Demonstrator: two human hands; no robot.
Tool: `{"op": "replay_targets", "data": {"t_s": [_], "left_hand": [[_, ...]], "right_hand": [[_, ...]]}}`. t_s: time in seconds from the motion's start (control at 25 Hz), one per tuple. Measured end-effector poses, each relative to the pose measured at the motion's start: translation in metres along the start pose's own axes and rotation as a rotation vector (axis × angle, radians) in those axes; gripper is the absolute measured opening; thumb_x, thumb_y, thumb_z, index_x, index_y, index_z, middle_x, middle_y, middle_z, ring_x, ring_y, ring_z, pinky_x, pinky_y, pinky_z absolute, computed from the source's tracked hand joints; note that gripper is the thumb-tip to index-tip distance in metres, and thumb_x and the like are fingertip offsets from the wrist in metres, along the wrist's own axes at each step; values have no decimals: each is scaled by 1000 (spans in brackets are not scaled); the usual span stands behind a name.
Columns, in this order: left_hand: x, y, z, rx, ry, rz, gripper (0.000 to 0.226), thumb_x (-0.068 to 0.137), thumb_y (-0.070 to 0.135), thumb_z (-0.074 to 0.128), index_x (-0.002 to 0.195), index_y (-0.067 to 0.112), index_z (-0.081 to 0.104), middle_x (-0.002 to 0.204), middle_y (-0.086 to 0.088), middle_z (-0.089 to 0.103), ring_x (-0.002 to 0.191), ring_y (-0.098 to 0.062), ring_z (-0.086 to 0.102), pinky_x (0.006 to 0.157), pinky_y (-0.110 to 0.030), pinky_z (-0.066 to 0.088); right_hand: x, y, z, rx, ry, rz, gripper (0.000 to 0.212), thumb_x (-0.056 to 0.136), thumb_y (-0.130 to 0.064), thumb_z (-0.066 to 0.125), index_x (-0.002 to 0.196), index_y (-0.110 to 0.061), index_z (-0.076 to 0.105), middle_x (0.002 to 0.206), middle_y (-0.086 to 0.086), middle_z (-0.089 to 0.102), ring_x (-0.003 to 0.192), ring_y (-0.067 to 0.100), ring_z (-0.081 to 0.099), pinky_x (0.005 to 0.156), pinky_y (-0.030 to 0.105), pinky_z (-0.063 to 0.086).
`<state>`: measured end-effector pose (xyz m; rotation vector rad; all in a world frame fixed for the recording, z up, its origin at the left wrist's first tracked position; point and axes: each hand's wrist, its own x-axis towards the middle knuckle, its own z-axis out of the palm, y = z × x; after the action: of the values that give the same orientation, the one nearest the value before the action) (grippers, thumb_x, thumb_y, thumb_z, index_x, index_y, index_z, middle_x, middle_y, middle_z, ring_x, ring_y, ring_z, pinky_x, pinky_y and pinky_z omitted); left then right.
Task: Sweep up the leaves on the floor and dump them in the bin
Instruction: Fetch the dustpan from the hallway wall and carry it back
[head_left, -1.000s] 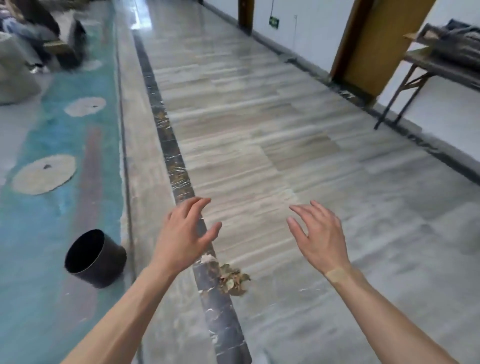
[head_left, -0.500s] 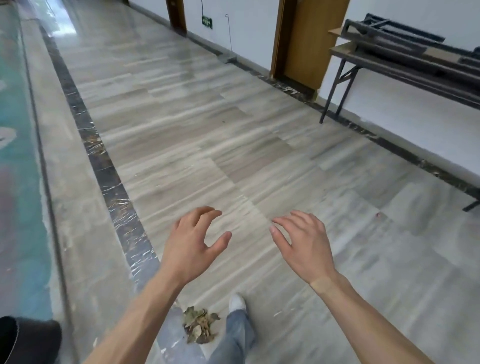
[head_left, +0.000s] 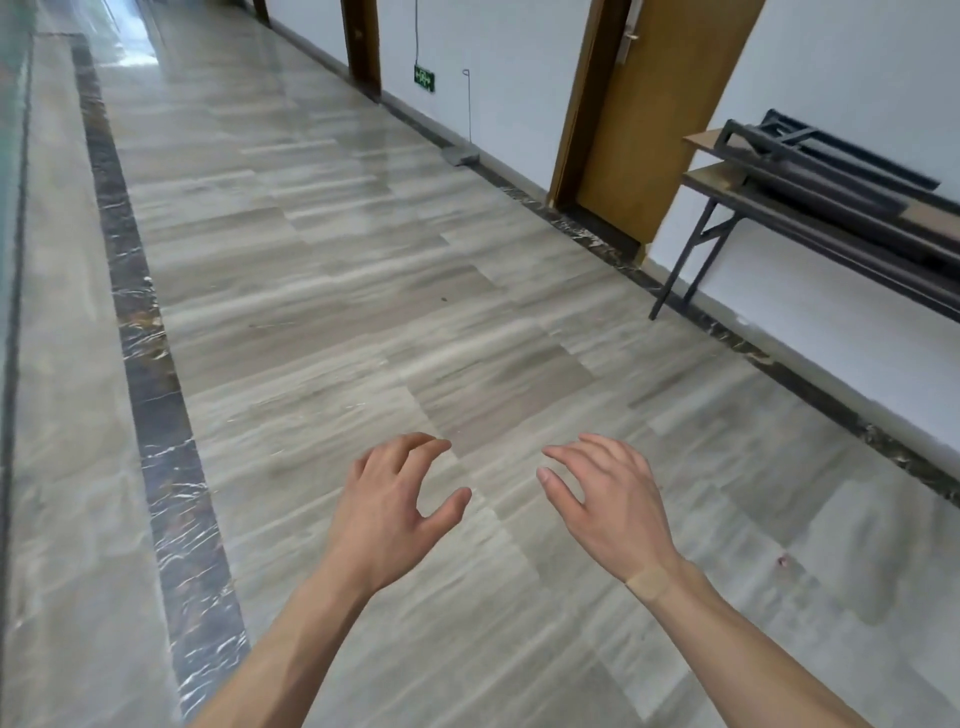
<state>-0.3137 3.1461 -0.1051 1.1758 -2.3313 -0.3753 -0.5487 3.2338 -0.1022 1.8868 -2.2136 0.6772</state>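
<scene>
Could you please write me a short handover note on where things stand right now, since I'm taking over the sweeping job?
Left hand: open, empty, fingers curled, held out over the floor.
Right hand: open, empty, plaster at the wrist.
Leaves and bin: neither is in view now; the camera faces down the corridor, towards the door and folding table.
No broom or dustpan in view.
Done: nothing visible.
Left: find a tool, sweep up the leaves, dump them in the bin.
</scene>
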Motion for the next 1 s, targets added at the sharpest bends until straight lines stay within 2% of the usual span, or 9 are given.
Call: {"op": "replay_targets", "data": {"t_s": [0.12,0.28,0.4,0.72,0.84,1.0], "left_hand": [[64,-33,12,29,5,-24,59,84,64,45,128,26,58,130,9,56,121,-16,52,106,-35,33],[158,-76,37,77,11,-62,60,84,64,45,129,27,57,132,8,55,123,-15,49,108,-38,33],[250,-106,56,112,13,-74,59,83,66,47,129,29,56,132,10,54,121,-15,51,107,-41,36],[476,-186,68,197,33,-99,65,84,71,40,132,29,53,135,9,52,128,-16,47,110,-45,32],[563,-233,81,192,33,-115,66,83,72,41,134,30,51,136,9,51,127,-16,47,111,-44,32],[671,-297,95,186,51,-99,67,83,73,40,134,30,51,137,8,51,127,-16,47,110,-45,32]], "right_hand": [[73,12,36,17,-46,-47,41,92,-53,41,114,-29,67,112,-14,66,120,13,53,105,33,34],[176,30,91,68,-51,-81,40,91,-52,44,117,-29,65,117,-13,64,120,12,52,102,31,33],[272,51,131,83,-73,-97,43,91,-54,43,123,-31,60,123,-12,59,126,13,47,103,34,35],[510,96,201,62,-107,-140,54,90,-62,35,131,-32,53,132,-7,54,136,18,37,110,44,31],[597,103,247,44,-149,-144,57,89,-65,35,135,-34,49,137,-7,52,139,19,32,112,43,27],[704,104,307,33,-160,-154,57,89,-66,36,134,-33,50,135,-6,53,138,20,34,110,45,31]]}}
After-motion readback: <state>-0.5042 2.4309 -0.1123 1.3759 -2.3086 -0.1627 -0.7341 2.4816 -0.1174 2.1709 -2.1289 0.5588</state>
